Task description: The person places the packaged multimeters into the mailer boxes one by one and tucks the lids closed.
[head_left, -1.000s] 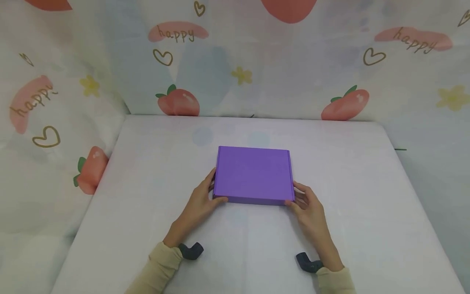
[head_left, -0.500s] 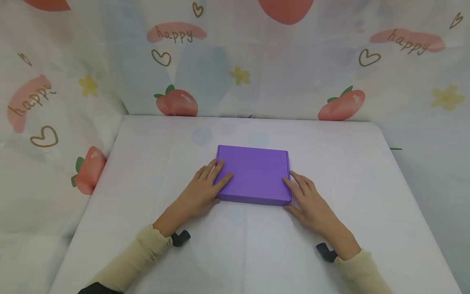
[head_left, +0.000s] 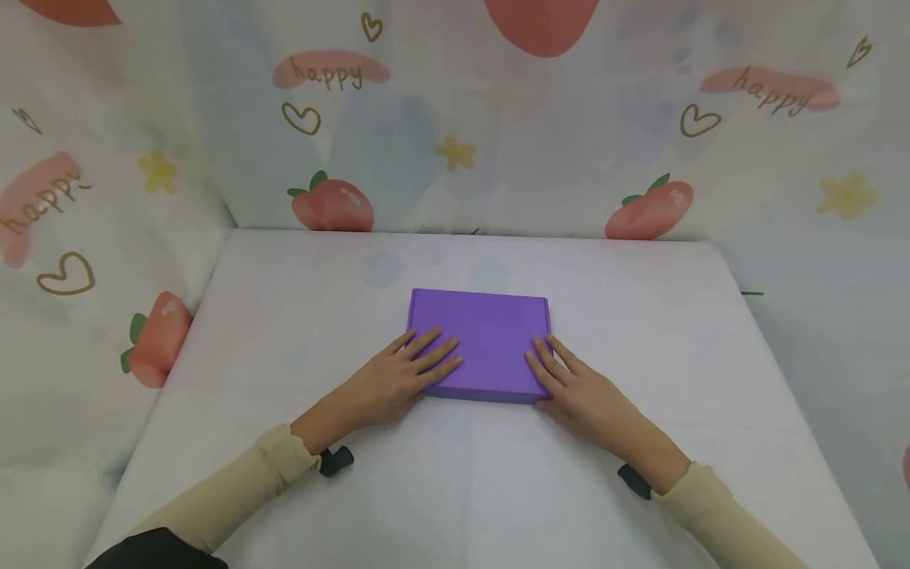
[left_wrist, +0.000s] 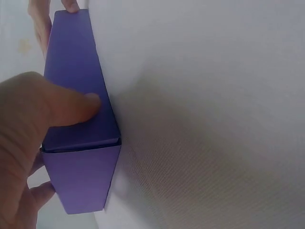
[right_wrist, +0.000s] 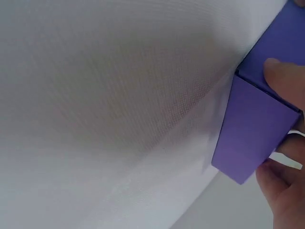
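- Step in hand: both hands press a flat purple box [head_left: 478,344] down on the white table [head_left: 640,332]. The box lies closed near the table's middle, its long edges running left to right.
- Left hand [head_left: 398,378]: fingers are straight and spread across the lid at the near left corner. The left wrist view shows the thumb [left_wrist: 71,105] laid flat on the lid next to the corner seam. No finger pinches the box.
- Right hand [head_left: 579,389]: fingers are straight and rest on the lid at the near right corner. In the right wrist view one fingertip [right_wrist: 281,76] lies on top while other fingers sit against the side wall.
- Next move, as a judgement: with the lid held shut, any lift or opening calls for the fingers to shift to the front edge or the side walls first.
- Change from the earlier frames: one second ago both hands gripped the near corners from the sides. They have since moved up onto the lid, flattened, and slid inward. The box has not shifted on the table.
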Action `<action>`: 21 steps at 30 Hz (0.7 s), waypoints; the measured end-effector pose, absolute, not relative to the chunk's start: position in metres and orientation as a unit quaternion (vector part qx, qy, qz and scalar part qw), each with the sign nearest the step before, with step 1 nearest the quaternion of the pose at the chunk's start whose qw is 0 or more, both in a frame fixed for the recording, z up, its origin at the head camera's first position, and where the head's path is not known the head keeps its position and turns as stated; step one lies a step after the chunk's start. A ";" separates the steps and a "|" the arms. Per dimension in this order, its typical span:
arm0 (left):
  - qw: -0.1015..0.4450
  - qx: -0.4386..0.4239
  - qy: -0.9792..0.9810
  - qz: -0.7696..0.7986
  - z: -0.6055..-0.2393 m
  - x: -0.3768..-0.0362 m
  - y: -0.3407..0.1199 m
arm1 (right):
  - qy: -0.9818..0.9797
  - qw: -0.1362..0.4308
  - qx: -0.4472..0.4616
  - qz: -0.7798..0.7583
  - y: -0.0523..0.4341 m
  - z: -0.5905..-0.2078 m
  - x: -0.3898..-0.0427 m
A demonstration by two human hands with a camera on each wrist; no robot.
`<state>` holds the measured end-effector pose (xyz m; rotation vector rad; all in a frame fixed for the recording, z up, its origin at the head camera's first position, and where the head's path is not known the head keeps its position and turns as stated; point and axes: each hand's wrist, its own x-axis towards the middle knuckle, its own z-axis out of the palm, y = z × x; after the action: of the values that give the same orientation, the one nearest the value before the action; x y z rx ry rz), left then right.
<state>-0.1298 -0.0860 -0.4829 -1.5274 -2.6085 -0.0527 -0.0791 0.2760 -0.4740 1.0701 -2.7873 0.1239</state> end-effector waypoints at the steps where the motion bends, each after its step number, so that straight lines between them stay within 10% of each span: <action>1: 0.060 -0.504 -0.861 -0.022 -0.483 -0.129 -0.087 | -0.928 0.084 0.360 0.040 0.274 -0.475 -0.079; 21: 0.062 -0.508 -0.859 0.010 -0.483 -0.122 -0.084 | -0.886 0.151 0.432 -0.070 0.264 -0.467 -0.078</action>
<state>-0.1222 -0.0837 -0.4827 -1.5355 -2.5983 0.0305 -0.0781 0.2644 -0.4672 1.2410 -2.5453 -0.2017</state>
